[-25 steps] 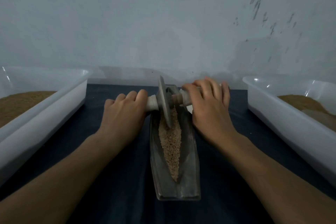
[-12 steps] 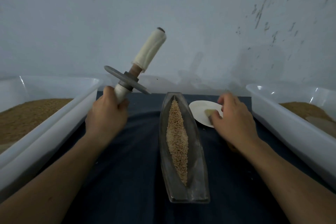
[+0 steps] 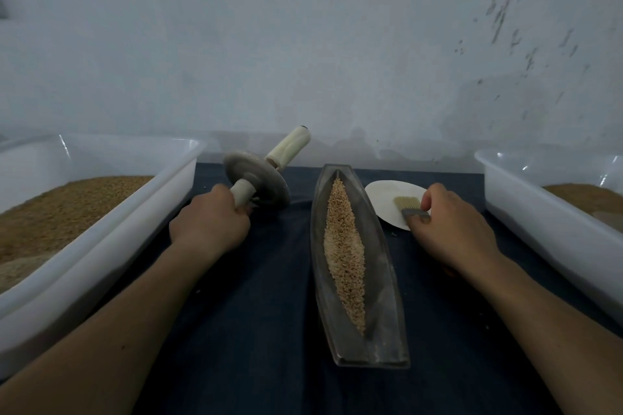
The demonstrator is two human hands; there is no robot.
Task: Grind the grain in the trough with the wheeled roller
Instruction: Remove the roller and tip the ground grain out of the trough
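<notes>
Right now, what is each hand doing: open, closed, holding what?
Left hand: closed round one wrapped handle of the grey disc-wheeled roller.
Right hand: fingers pinch the small pale-bristled brush over the white round plate.

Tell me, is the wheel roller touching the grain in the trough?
Apart. The head view shows the left hand holding the grey-wheeled, white-handled roller well left of the long grey trough and its tan grain.

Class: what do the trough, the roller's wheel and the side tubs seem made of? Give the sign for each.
Trough: likely metal, dull grey, scuffed sheen. Wheel: stone or cast metal, matte grey, hard to tell. Left tub and right tub: white plastic, glossy glints on rims.
</notes>
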